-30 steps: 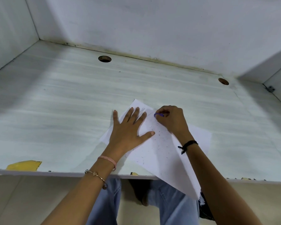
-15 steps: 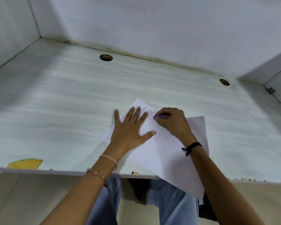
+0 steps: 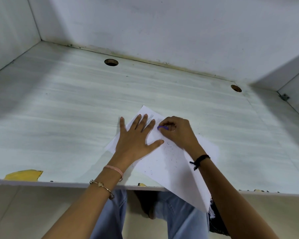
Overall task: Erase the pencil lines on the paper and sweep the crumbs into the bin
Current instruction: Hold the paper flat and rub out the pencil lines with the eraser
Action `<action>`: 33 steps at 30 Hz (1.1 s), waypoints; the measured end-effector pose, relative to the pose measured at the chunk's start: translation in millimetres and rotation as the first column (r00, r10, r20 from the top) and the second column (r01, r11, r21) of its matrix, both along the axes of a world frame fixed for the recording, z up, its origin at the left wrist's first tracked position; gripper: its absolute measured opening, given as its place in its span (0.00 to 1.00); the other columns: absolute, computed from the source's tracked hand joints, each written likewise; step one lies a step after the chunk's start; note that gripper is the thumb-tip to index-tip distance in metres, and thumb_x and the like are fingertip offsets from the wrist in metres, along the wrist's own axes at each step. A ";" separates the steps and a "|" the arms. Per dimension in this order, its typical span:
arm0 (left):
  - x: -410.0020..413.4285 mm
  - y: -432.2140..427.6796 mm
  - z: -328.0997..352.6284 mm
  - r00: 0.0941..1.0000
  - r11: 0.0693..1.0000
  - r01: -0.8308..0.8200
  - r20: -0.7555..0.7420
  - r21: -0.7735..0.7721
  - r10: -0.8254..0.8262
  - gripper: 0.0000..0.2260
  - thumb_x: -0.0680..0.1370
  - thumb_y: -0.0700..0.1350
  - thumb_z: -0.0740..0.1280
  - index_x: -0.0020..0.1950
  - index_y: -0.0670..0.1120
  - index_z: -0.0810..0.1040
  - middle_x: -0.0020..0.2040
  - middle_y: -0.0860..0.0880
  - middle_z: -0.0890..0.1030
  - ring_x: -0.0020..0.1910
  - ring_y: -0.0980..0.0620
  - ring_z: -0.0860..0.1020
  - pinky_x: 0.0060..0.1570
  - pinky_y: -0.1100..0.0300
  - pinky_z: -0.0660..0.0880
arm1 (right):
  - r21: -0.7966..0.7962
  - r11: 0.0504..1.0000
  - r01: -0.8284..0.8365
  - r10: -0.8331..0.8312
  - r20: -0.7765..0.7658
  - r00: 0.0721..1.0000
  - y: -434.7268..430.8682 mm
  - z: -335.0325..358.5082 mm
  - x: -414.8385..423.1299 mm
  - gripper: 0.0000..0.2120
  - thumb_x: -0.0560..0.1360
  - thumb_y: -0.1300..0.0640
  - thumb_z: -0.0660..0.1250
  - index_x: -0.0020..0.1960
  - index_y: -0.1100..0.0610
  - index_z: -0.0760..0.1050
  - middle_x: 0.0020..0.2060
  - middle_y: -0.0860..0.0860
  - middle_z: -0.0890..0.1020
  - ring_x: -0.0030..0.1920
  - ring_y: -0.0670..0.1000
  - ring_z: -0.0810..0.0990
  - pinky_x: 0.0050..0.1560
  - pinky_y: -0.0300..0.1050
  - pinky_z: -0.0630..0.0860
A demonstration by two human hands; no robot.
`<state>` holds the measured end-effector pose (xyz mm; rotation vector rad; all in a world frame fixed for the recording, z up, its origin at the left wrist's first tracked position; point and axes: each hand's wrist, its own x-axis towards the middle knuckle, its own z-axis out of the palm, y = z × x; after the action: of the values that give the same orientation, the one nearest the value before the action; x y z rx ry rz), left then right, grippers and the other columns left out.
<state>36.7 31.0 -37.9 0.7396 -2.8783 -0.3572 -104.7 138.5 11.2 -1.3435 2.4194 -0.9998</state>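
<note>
Paper (image 3: pixel 171 163) lies skewed on the desk (image 3: pixel 59 109), its near corner hanging over the near edge. My left hand (image 3: pixel 136 140) presses it flat, fingers spread wide. My right hand (image 3: pixel 178 131) pinches a purple eraser (image 3: pixel 162 128) against the sheet by its far corner. Dark crumbs (image 3: pixel 169 149) speckle the sheet near my left thumb; a faint pencil line (image 3: pixel 150 116) shows by my left fingertips.

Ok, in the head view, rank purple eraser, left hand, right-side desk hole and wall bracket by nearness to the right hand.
1. purple eraser, pinched in the right hand itself.
2. left hand, just to its left, flat on the paper.
3. right-side desk hole, toward the back right.
4. wall bracket, farther right, past that hole.
</note>
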 end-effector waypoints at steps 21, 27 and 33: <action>1.8 1.5 4.0 1.000 1.000 0.000 -0.005 0.015 0.001 0.36 0.75 0.73 0.45 0.79 0.58 0.44 0.80 0.54 0.41 0.78 0.55 0.38 0.70 0.34 0.34 | 0.072 0.997 0.028 -0.027 -0.022 0.999 -5.3 5.7 -5.6 0.03 0.69 0.62 0.72 0.42 0.57 0.83 0.34 0.47 0.81 0.30 0.36 0.74 0.33 0.27 0.69; 2.2 1.6 4.8 1.000 1.000 0.004 -0.005 0.021 -0.004 0.36 0.75 0.73 0.45 0.79 0.58 0.43 0.79 0.54 0.41 0.77 0.55 0.38 0.70 0.34 0.33 | 0.046 0.992 0.118 -0.116 -0.044 0.992 -7.7 12.3 -13.0 0.02 0.69 0.63 0.71 0.41 0.59 0.83 0.33 0.49 0.80 0.29 0.39 0.74 0.31 0.25 0.67; 2.1 0.8 4.1 1.000 1.000 0.012 -0.002 -0.005 -0.012 0.36 0.75 0.73 0.44 0.79 0.58 0.43 0.80 0.53 0.41 0.78 0.55 0.38 0.70 0.33 0.34 | 0.000 0.985 0.175 -0.175 -0.035 0.984 -1.6 9.9 -23.9 0.01 0.70 0.61 0.72 0.41 0.57 0.83 0.35 0.50 0.82 0.29 0.39 0.74 0.31 0.26 0.68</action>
<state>38.7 31.8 -33.8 0.7212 -2.8818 -0.3522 -128.6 136.9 21.1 -1.1723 2.6008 -1.0202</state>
